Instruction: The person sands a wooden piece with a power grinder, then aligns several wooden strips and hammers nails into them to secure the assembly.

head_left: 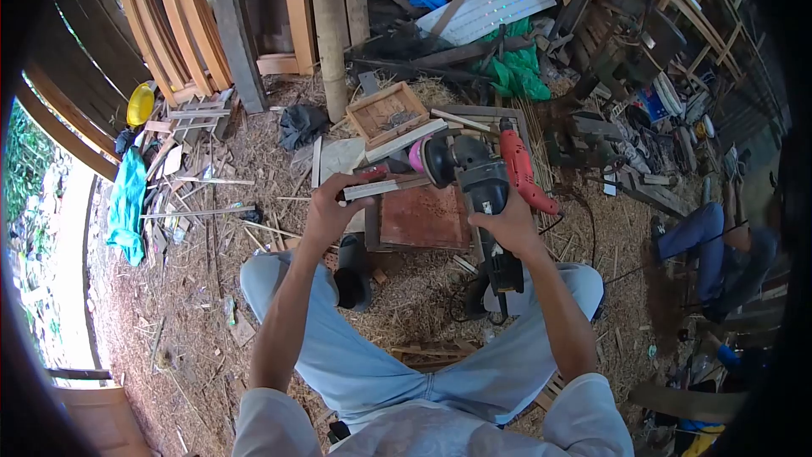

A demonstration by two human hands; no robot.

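My left hand (332, 203) is closed round one end of a short, pale wooden strip (372, 189), its other end pointing at the tool. In my right hand (510, 224) is a dark angle grinder (484, 176), gripped along the body. The grinder's pink-edged disc (418, 164) faces left, close to the strip's far end. Below both hands lies a reddish-brown wooden board (423, 222), between my knees. A red power drill (523, 167) rests just right of the grinder's head.
A shallow wooden box (364, 119) with small bits inside lies beyond the board. Wood shavings and offcuts cover the ground. A bamboo post (328, 34) and curved timber pieces (173, 21) stand behind. At right sits another person (719, 245); a cable (592, 220) runs nearby.
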